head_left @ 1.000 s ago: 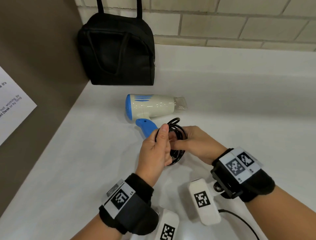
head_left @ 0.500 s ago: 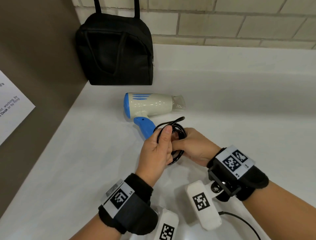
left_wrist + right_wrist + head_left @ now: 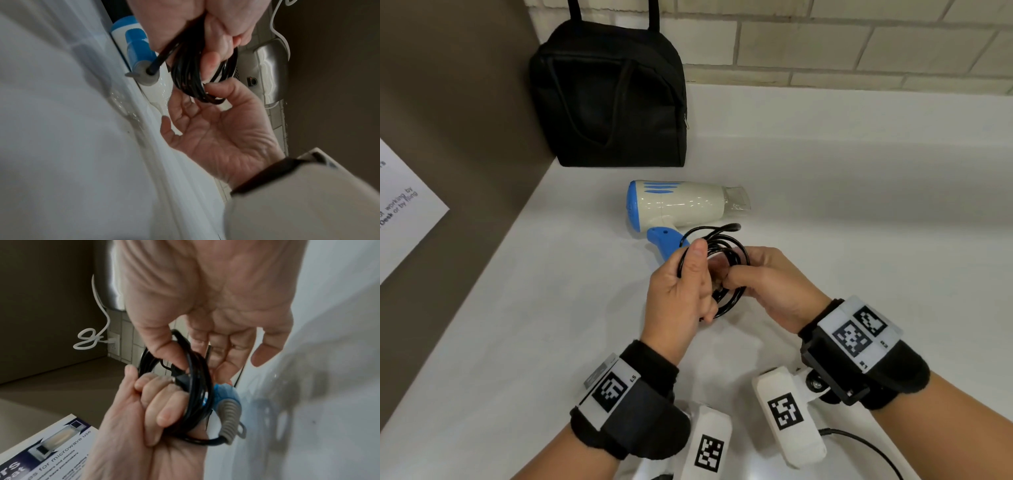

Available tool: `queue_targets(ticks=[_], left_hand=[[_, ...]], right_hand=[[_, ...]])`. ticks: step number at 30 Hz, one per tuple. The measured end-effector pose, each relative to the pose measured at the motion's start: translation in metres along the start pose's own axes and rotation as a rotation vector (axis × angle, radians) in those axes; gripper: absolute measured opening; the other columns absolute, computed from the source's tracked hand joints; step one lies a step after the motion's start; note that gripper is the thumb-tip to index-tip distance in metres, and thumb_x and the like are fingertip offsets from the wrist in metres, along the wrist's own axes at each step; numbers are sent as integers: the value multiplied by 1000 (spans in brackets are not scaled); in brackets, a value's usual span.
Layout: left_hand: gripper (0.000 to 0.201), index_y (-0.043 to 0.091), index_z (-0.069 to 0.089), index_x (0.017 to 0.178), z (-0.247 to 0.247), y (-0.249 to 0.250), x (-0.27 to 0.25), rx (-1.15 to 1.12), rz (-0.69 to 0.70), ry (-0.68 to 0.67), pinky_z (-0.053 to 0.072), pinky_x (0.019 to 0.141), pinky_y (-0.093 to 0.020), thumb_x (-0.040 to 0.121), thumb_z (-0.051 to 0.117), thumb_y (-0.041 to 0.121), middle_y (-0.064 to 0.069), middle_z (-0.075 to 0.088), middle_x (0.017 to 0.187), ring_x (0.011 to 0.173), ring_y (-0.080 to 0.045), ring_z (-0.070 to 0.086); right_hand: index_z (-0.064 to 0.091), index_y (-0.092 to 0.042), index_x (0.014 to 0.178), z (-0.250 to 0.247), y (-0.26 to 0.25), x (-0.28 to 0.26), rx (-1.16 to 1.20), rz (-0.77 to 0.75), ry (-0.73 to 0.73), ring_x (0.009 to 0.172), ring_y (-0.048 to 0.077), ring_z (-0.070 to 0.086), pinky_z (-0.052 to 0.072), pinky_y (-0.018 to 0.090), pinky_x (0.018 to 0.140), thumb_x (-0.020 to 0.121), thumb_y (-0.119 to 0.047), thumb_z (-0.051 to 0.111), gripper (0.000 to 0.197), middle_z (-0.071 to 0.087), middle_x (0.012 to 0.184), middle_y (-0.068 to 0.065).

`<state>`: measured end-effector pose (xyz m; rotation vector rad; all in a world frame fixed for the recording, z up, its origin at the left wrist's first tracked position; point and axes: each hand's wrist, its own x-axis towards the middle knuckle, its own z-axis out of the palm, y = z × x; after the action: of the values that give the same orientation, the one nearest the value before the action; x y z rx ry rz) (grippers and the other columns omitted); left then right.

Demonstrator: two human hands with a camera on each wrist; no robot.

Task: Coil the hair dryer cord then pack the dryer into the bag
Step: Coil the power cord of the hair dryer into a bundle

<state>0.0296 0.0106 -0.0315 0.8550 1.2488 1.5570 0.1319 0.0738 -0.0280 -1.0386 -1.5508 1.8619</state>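
A cream and blue hair dryer [image 3: 681, 205] lies on its side on the white counter [image 3: 859, 222], nozzle to the right. Its black cord [image 3: 739, 251] is wound into a small coil just in front of the blue handle [image 3: 664, 240]. My left hand [image 3: 685, 294] holds the coil [image 3: 197, 386] with its fingers [image 3: 162, 404] curled through the loops. My right hand [image 3: 767, 281] pinches the strands from the other side, thumb [image 3: 164, 344] on the cord's end. The grey strain relief [image 3: 144, 76] joins cord and handle. The black bag [image 3: 613, 96] stands upright in the back left corner.
A brown side wall [image 3: 448, 102] with a printed notice [image 3: 404, 212] bounds the counter on the left, a tiled wall [image 3: 859, 41] at the back. A metal appliance [image 3: 269, 65] and a white cable at an outlet [image 3: 92, 340] hang on the walls. A thin black cable [image 3: 866, 442] lies near my right forearm.
Both hands stay on the coil in front of the dryer. A loop of cord now sticks out above the coil toward the dryer. The dryer and bag have not moved.
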Motion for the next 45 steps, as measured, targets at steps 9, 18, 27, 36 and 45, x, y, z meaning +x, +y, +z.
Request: queue_targets(ticks=[9, 18, 27, 36, 45], left_hand=[[40, 14, 36, 53, 0, -1, 1, -23, -31, 118, 34, 34, -21, 68, 49, 49, 9, 25, 35, 30, -7, 20], [38, 13, 40, 58, 3, -6, 0, -91, -99, 136, 26, 34, -17, 67, 49, 49, 8, 25, 30, 28, -6, 19], [37, 16, 40, 57, -2, -10, 8, -184, -197, 89, 21, 32, -16, 68, 49, 50, 9, 20, 34, 25, -6, 16], [40, 17, 38, 57, -7, -7, 11, -275, -288, 57, 15, 29, -14, 89, 40, 41, 8, 20, 32, 23, -3, 15], [39, 16, 40, 59, -8, -8, 15, -259, -280, 47, 16, 30, -16, 89, 40, 41, 10, 22, 32, 25, -3, 16]], right_hand=[[61, -11, 67, 1, 8, -3, -107, -86, 79, 58, 3, 56, 46, 12, 62, 75, 10, 50, 25, 61, 63, -1], [57, -18, 67, 2, 5, -5, -222, -115, 39, 75, 14, 54, 43, 24, 74, 65, -17, 53, 5, 59, 77, 7], [38, -48, 84, 4, 17, -10, -246, -255, 85, 72, 33, 58, 47, 45, 71, 75, -7, 48, 43, 65, 88, 3], [57, -50, 98, 4, 19, -14, -406, -239, 12, 87, 30, 63, 51, 40, 89, 66, -14, 58, 48, 69, 97, 1], [68, -18, 103, 9, 17, -11, -503, -260, 180, 84, 1, 59, 44, 7, 77, 71, 0, 65, 36, 72, 98, 3]])
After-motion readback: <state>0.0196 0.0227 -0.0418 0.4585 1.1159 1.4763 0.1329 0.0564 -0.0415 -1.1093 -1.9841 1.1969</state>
